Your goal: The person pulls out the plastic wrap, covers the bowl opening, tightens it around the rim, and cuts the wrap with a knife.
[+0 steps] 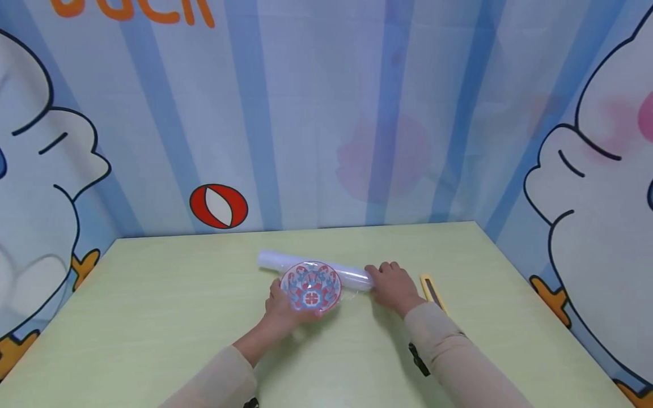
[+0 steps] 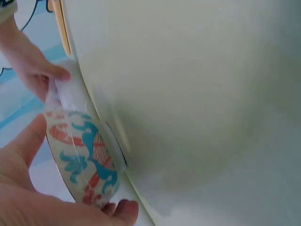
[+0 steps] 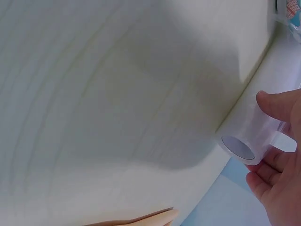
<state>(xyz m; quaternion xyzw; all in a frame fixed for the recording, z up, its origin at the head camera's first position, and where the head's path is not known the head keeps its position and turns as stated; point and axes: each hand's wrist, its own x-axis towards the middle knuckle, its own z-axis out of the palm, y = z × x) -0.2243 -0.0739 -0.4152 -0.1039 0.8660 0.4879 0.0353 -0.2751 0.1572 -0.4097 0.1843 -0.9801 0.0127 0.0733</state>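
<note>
In the head view my left hand [image 1: 283,309] holds a bowl [image 1: 311,286] by its lower left rim, the inside facing me. Red and blue patterns cover the bowl [image 2: 84,155], and glossy clear film lies over it. Behind it a roll of clear plastic film [image 1: 278,260] lies across the table, partly hidden by the bowl. My right hand [image 1: 394,286] grips the roll's right end. Seen from the right wrist, the thumb lies on one side of the roll [image 3: 258,122] and the fingers curl at the other, near its hollow core.
A yellow utility knife [image 1: 433,293] lies just right of my right hand, partly behind the sleeve. The pale green table [image 1: 168,306] ends at a striped blue backdrop [image 1: 316,113] with cartoon figures on both sides.
</note>
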